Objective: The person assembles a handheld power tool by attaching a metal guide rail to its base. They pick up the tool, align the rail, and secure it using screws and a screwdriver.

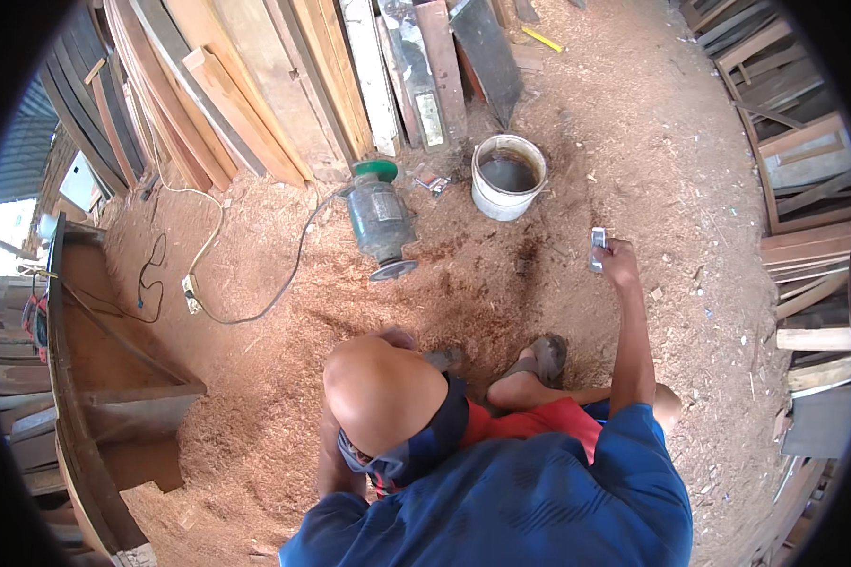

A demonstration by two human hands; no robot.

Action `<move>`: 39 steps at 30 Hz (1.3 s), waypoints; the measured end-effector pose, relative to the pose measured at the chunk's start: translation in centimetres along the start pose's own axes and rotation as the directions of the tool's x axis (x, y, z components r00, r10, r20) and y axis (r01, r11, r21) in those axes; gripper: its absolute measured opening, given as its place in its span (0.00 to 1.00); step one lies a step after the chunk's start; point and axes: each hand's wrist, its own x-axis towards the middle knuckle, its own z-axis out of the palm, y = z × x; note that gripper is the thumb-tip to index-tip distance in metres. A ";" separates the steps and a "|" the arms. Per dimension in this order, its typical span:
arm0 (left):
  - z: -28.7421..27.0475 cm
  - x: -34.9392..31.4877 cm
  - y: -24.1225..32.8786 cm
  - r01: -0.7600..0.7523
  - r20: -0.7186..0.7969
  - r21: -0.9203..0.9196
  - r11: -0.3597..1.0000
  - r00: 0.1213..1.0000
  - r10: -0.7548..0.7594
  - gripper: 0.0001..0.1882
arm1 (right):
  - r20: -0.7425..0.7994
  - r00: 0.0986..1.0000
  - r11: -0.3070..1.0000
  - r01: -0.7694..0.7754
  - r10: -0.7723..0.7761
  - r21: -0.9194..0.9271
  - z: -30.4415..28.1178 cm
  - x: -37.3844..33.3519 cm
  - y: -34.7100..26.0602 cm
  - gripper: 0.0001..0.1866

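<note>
Bucket of dark liquid

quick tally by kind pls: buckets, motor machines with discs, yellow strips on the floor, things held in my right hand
White bucket: 1
Motor machine, a disc at each end: 1
Yellow strip: 1
Small grey object in the right hand: 1
Total: 4

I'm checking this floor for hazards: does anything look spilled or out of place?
Yes. Dark, damp-looking patches mark the wood shavings on the person's side of the white bucket, perhaps splashed from it. The corded bench grinder also rests on the shavings, oddly close to that open bucket of liquid.
</note>
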 end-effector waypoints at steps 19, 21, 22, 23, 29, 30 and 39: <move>15.7 -3.6 29.4 -0.670 0.570 0.515 0.535 0.734 0.369 0.20 | 0.046 0.883 0.333 0.128 -0.468 0.934 -7.3 -12.9 -21.9 0.13; 17.3 -3.0 28.7 -0.661 0.602 0.471 0.584 0.725 0.336 0.18 | 0.005 0.857 0.317 0.184 -0.514 0.930 -7.8 -14.4 -23.0 0.11; 17.7 -2.3 27.8 -0.657 0.615 0.409 0.633 0.711 0.340 0.15 | -0.010 0.845 0.310 0.207 -0.535 0.928 -8.0 -15.0 -23.3 0.09; 17.8 -1.7 27.2 -0.648 0.627 0.346 0.679 0.698 0.346 0.13 | -0.005 0.823 0.320 0.226 -0.568 0.920 -8.1 -15.2 -23.3 0.11; 18.4 -1.1 25.0 -0.688 0.659 0.161 0.708 0.609 0.441 0.07 | 0.072 0.826 0.400 0.192 -0.559 0.896 -8.9 -16.7 -23.5 0.11; 18.3 -1.0 25.0 -0.707 0.651 0.188 0.681 0.609 0.453 0.06 | 0.017 0.821 0.420 0.274 -0.571 0.865 -8.8 -16.6 -23.3 0.11; 14.1 3.6 25.1 -0.726 0.529 0.245 0.642 0.655 0.539 0.05 | -0.028 0.809 0.601 0.459 -0.587 0.654 -16.5 -14.5 -15.1 0.14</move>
